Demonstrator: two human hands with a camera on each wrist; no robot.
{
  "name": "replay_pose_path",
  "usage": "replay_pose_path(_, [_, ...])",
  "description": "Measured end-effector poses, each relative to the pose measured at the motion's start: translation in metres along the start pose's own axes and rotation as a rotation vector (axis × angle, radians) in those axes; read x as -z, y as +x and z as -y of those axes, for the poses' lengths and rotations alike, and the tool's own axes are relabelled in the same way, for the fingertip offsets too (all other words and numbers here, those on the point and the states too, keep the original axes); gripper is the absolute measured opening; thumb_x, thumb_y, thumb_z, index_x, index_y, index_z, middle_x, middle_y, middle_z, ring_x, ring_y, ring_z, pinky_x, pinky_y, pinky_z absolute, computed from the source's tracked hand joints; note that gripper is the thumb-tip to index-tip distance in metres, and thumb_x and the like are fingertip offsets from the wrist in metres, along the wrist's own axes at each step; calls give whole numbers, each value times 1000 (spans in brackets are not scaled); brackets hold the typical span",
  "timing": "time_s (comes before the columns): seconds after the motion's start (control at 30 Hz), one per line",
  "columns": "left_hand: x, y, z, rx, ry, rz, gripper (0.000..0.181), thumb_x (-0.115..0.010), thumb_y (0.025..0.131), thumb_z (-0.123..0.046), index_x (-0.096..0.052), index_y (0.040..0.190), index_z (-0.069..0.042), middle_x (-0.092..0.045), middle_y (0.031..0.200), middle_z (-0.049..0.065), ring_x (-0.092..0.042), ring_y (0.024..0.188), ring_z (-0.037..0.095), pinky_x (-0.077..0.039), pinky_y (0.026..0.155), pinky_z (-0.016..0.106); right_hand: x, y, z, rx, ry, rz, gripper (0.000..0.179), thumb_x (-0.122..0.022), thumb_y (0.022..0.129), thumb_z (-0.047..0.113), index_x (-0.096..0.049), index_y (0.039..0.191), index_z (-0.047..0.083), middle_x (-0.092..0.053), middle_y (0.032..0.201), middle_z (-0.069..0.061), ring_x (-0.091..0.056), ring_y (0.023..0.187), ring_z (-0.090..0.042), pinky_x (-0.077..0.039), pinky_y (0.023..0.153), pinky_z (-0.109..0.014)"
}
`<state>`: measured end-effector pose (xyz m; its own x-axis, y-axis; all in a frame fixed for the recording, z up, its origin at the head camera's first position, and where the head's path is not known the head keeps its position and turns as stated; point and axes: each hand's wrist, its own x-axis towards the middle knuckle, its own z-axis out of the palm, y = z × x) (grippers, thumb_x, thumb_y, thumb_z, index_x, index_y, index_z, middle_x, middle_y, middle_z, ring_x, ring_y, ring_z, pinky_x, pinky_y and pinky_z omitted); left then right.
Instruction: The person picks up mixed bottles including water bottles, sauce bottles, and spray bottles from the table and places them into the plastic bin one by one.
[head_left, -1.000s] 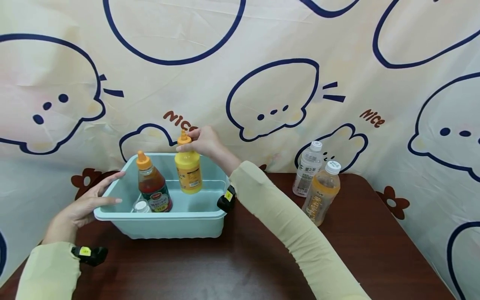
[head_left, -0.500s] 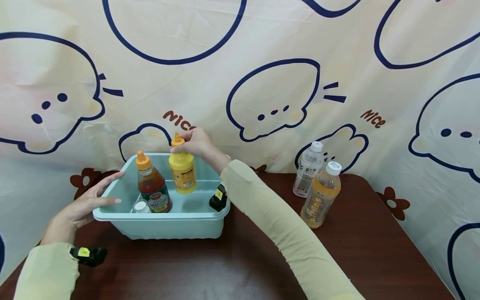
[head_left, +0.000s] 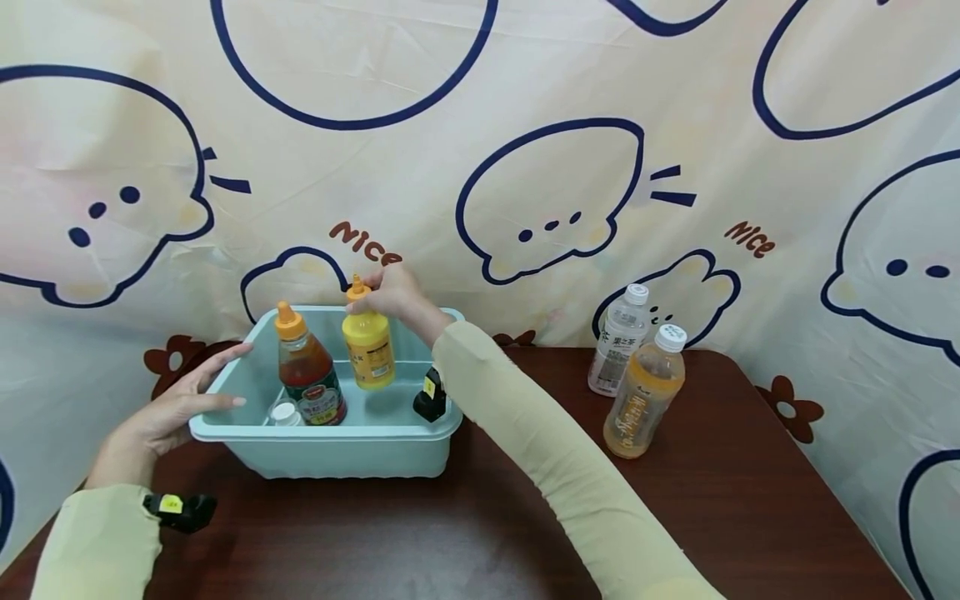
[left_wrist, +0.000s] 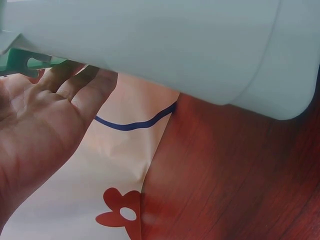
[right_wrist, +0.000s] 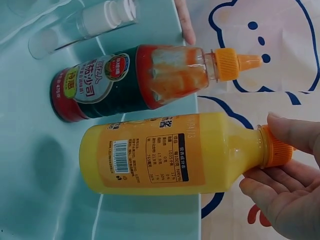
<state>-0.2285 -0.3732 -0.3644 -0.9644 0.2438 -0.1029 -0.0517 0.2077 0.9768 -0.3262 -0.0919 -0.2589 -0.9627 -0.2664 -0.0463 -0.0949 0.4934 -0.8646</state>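
My right hand (head_left: 397, 293) pinches the orange cap of a yellow sauce bottle (head_left: 370, 350) between thumb and fingers. The bottle stands nearly upright inside a pale teal plastic tub (head_left: 337, 454). In the right wrist view it lies alongside a red ketchup bottle (right_wrist: 172, 75) with a dark green label and an orange nozzle cap. Low in the tub's near left corner is a clear container with a white cap (head_left: 285, 413). At the tub's left end my left hand (head_left: 168, 412) holds the rim, thumb and forefinger over the edge, other fingers under it in the left wrist view.
On the right side of the dark wooden table (head_left: 525, 517) stand two drink bottles, a clear one (head_left: 618, 342) and an amber-tinted one (head_left: 643, 396) close in front of it. A cartoon-printed curtain (head_left: 420, 192) hangs directly behind the table.
My right hand has carried the yellow sauce bottle a little left, towards the ketchup bottle, and then slightly lower in the tub. My left hand keeps its place on the rim.
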Motion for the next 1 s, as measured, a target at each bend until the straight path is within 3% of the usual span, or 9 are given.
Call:
replay_pose_path(0.4, [-1,1,-2,19,4,-6,73,-53,87,-3,-21,140,-42,2,141,23,-45,94,5,-53,73,39,-8,7,-7,38,-23,5,44,-78,71,13,-64,111,4,-64,100,-4,-58,80,-12,-49,69,-19])
replay_pose_path(0.8, [-1,-3,-1,11,25,-7,72,-53,88,-4,-21,140,-43,-3,141,20,-45,96,4,-53,74,38,-17,13,-13,42,-82,26,45,-77,72,12,-62,113,3,-63,105,-5,-58,83,-12,-49,70,-18])
replay_pose_path(1.0, [0,-2,-1,-10,-27,6,72,-52,87,0,-24,139,-41,-15,136,11,-50,93,4,-54,72,38,-15,15,-16,74,-82,64,44,-74,74,8,-61,115,1,-63,107,-8,-58,85,-13,-49,71,-19])
